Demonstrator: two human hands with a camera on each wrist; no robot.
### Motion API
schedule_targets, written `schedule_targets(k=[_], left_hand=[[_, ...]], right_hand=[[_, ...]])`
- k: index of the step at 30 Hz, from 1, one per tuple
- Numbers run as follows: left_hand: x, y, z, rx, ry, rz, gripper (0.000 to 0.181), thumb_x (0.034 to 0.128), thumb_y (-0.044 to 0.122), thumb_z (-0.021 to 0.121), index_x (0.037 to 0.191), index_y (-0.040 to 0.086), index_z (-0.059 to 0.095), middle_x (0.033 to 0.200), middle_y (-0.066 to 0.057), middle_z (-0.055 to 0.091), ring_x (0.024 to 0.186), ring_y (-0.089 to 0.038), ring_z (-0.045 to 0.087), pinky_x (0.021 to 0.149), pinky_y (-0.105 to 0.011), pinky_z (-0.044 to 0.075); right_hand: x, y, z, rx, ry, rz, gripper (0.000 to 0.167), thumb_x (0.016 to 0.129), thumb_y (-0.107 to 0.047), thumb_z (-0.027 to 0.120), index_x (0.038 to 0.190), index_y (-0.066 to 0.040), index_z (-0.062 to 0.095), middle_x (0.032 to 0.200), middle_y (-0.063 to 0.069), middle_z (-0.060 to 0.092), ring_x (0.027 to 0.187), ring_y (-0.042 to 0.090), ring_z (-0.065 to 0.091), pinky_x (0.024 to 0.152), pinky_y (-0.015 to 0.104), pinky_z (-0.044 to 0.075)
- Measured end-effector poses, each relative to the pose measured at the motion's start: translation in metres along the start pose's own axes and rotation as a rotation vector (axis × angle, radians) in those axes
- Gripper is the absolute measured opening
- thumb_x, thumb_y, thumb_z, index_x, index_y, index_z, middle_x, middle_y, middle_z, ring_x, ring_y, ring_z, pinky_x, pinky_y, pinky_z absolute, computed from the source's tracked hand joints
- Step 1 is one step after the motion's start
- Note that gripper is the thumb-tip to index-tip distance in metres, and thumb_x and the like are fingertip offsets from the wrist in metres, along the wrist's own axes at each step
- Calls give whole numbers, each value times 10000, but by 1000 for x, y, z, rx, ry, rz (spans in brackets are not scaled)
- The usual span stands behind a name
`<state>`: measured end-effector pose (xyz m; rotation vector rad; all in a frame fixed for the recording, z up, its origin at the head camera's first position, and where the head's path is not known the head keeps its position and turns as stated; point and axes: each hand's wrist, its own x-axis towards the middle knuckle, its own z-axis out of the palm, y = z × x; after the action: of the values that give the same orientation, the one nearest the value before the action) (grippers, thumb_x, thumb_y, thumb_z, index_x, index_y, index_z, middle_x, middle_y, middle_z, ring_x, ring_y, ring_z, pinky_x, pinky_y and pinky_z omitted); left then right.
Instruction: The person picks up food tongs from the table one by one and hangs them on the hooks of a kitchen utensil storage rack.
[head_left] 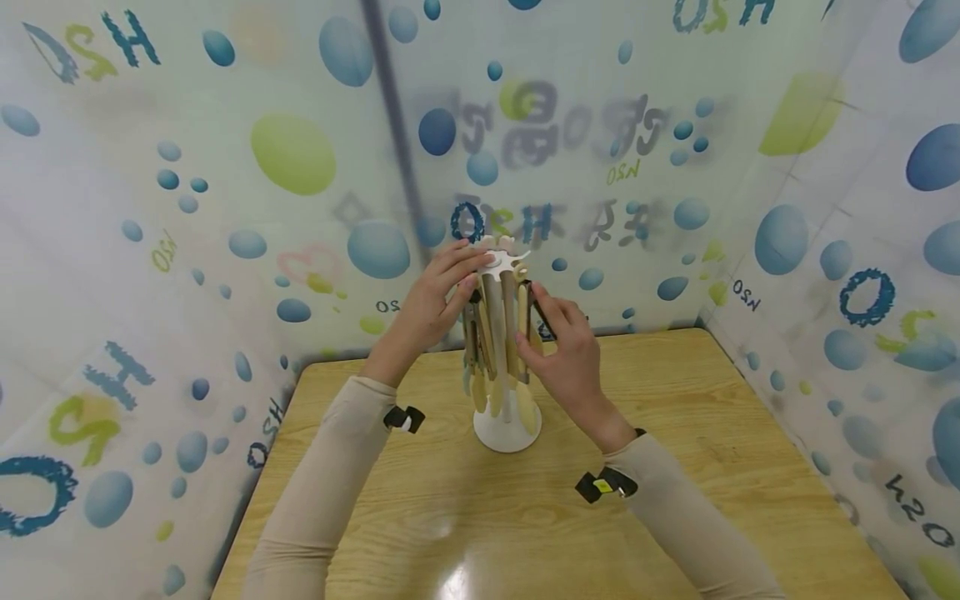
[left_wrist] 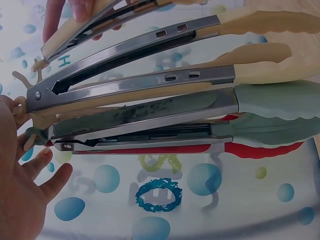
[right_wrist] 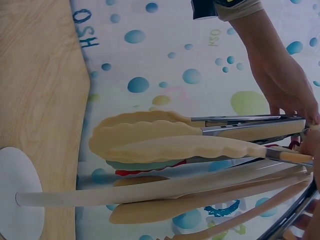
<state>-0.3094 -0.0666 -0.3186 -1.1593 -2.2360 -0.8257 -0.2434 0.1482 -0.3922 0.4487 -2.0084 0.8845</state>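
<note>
A white utensil stand (head_left: 507, 433) with a hooked top stands upright on the table, several tongs hanging around its pole. My left hand (head_left: 429, 304) rests its extended fingers on the hooked top, the thumb beside the tongs on that side. In the left wrist view, its nearer digits spread loosely beside the looped ends of beige-tipped tongs (left_wrist: 140, 90) and green-tipped tongs (left_wrist: 145, 117). Red-tipped tongs (left_wrist: 260, 151) lie partly hidden behind these. On the stand's right side, my right hand (head_left: 566, 358) grips steel-and-beige tongs (left_wrist: 100, 22) near their upper end; their hook contact is unclear.
The stand's round white base (right_wrist: 20, 195) sits on a wood-grain table (head_left: 420, 517). Printed curtains (head_left: 300, 250) with blue and green bubbles rise close behind the table and along both sides. A black strap (head_left: 403, 418) circles my left wrist.
</note>
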Motion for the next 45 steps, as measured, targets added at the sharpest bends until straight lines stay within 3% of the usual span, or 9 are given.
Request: schedule_targets(k=[11, 32, 45], left_hand=[[0, 2, 0, -3, 5, -1, 384, 1064, 225, 437, 1416, 124, 551, 1484, -86, 517, 1500, -282, 310, 1242, -467, 263], [-1, -1, -1, -70, 4, -12, 443, 1066, 356, 393, 1418, 138, 552, 1506, -89, 496, 1518, -278, 275, 1250, -477, 239], [-1, -4, 4, -109, 55, 4, 411, 1067, 328, 417, 1391, 131, 576, 1499, -93, 511, 1524, -244, 273, 1255, -462, 232]], right_hand=[[-1, 2, 5, 7, 4, 0, 740, 819, -211, 789, 1486, -205, 469, 1164, 154, 625, 1017, 299, 630, 789, 462, 559], [-1, 3, 10, 1, -38, 19, 788, 856, -257, 765, 1536, -185, 372, 1264, 146, 605, 1127, 300, 614, 855, 467, 567], [0, 1, 11, 18, -75, 72, 807, 859, -270, 758, 1542, -165, 341, 1258, 157, 595, 1081, 295, 619, 833, 474, 569]])
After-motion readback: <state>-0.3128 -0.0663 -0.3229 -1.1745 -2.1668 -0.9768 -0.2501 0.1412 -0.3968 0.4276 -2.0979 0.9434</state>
